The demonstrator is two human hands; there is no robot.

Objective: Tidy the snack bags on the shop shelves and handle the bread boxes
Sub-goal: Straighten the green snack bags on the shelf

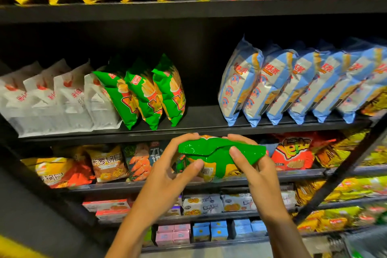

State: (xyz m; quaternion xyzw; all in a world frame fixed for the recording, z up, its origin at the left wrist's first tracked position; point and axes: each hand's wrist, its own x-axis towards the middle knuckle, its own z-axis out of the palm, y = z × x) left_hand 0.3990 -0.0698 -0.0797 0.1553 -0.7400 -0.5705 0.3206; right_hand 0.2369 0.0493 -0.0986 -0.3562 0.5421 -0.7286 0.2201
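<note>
Left hand (178, 165) and right hand (249, 157), raised before the shelf (199, 130), pinch 1 green snack bag (217, 153) lying crosswise, bottom toward the camera.

Glossy green snack bag (219, 154) with yellow print, crumpled, lying roughly sideways, barcode side seemingly facing the camera, held just below three matching green bags (144, 92) standing upright on the shelf (201, 119)

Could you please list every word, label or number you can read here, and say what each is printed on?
"米香锅巴": brown snack bag on the lower shelf.
"虾条", partly readable: blue-and-white bags on the middle shelf.
"Yes!"-like red logo, uncertain: three shelved green bags and an orange bag.
Held green bag, in the grip of the left hand and right hand: barcode only, digits too small.
White bags, small boxes: blurred.
</note>
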